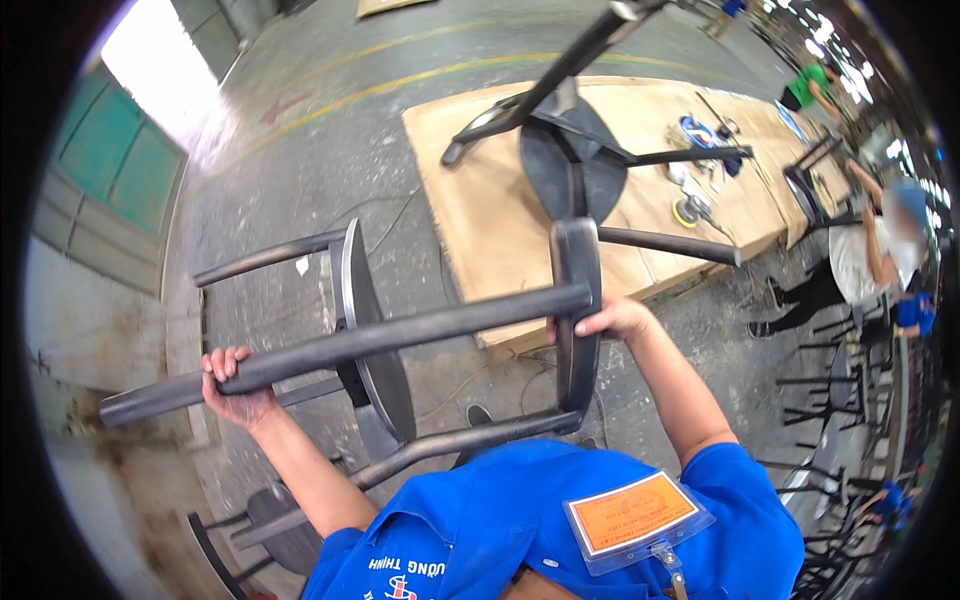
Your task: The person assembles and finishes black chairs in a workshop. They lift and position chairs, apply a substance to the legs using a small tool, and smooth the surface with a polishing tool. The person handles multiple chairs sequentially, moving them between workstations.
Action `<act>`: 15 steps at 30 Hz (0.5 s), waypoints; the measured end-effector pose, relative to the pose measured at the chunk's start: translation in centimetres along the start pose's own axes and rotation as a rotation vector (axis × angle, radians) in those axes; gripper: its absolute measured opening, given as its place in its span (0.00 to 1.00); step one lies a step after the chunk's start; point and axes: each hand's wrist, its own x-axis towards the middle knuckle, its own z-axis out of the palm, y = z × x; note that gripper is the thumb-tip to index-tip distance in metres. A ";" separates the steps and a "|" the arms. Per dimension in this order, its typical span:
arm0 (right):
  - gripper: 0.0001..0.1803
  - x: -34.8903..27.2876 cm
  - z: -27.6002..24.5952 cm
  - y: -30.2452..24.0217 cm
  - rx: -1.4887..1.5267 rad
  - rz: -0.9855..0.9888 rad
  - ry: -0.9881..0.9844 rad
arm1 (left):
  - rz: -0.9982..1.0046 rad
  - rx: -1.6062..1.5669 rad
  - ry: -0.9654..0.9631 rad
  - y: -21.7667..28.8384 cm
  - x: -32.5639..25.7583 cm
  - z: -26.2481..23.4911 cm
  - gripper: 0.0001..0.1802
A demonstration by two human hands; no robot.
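A dark wooden chair [400, 338] is held on its side in front of my body, its legs pointing left. My left hand [238, 388] is wrapped round one long leg near its lower end. At the other end, my right hand [612, 322] grips the chair's curved top rail, thumb on the near face and fingers partly behind it. The round seat shows edge-on between the hands. Beyond it, a second dark chair [585, 150] lies tipped over on the paper-covered table [480, 270], legs in the air.
On the table lie a round yellow-edged sander [688, 210] and a blue-rimmed container [697, 130]. A co-worker in a white shirt [855, 262] handles another chair [808, 190] at right. More chairs [270, 530] stand at my lower left. Cables cross the concrete floor [300, 160].
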 end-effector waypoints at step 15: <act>0.31 -26.8 -3.7 15.1 -0.437 -0.324 0.362 | -0.178 0.100 -0.911 -10.5 -15.5 42.4 0.17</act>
